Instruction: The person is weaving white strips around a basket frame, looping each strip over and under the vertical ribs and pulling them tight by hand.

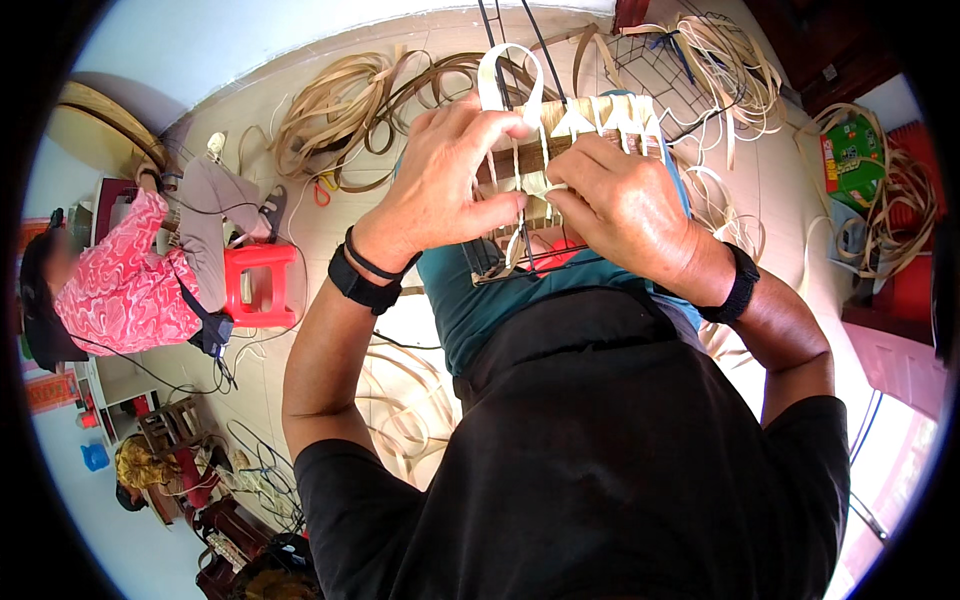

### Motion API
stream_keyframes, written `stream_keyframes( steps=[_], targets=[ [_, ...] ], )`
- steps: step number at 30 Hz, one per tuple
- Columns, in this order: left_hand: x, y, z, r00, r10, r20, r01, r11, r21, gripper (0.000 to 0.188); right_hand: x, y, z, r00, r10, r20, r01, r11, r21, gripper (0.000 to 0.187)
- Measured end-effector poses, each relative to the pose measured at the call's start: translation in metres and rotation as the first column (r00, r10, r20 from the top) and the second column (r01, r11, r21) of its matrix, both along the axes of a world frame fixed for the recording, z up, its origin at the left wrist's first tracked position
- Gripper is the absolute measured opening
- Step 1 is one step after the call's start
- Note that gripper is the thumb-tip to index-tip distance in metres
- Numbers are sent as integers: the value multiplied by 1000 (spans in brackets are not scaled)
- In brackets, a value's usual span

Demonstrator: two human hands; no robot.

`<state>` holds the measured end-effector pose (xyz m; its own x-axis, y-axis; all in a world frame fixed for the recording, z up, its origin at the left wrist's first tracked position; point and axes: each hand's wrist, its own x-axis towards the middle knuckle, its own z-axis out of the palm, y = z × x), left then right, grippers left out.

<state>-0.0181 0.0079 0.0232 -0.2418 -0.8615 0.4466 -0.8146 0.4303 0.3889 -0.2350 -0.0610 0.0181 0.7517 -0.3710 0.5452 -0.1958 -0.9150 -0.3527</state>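
A black wire frame (pixel 560 265), partly woven with pale flat strips (pixel 618 112), rests over my lap. My left hand (pixel 445 180) grips its left side, thumb and forefinger apart on the near face and the other fingers mostly hidden. A wide cream strip (pixel 515 58) arches up in a loop by that forefinger. Thin twisted pale cords (pixel 518 165) run down between my hands. My right hand (pixel 635 205) is closed, its thumb and fingertips pinching a pale strip at the middle of the weaving.
Coils of tan strips (pixel 335 105) lie on the floor beyond, with more strips (pixel 735 65) at the far right. At left a person in a pink patterned top (pixel 130 275) sits by a red stool (pixel 262 285). Orange-handled scissors (pixel 322 188) lie near the coils. A green box (pixel 852 160) stands right.
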Motion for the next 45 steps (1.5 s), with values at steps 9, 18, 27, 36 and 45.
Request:
stream_keyframes(
  steps=[9,18,27,36,45],
  targets=[
    [-2,-1,1,999,13,50,-12,1000,-12,34,2,-7,-8,999,11,-39,-16,988,-152,13],
    [-1,-6,-10,1000,22,-1,-22,999,-42,15,1,-10,-4,1000,5,10,-5,1000,-27,18],
    [-3,-11,-10,994,64,-84,-57,995,86,12,0,-10,-8,999,-26,-32,28,997,67,24],
    [3,-9,-1,958,78,-277,-13,973,229,12,8,-7,-8,996,-92,-17,92,996,7,27],
    [2,-5,0,905,-13,-425,84,985,150,13,13,-6,-6,999,-36,-17,32,980,-195,19]
  ],
)
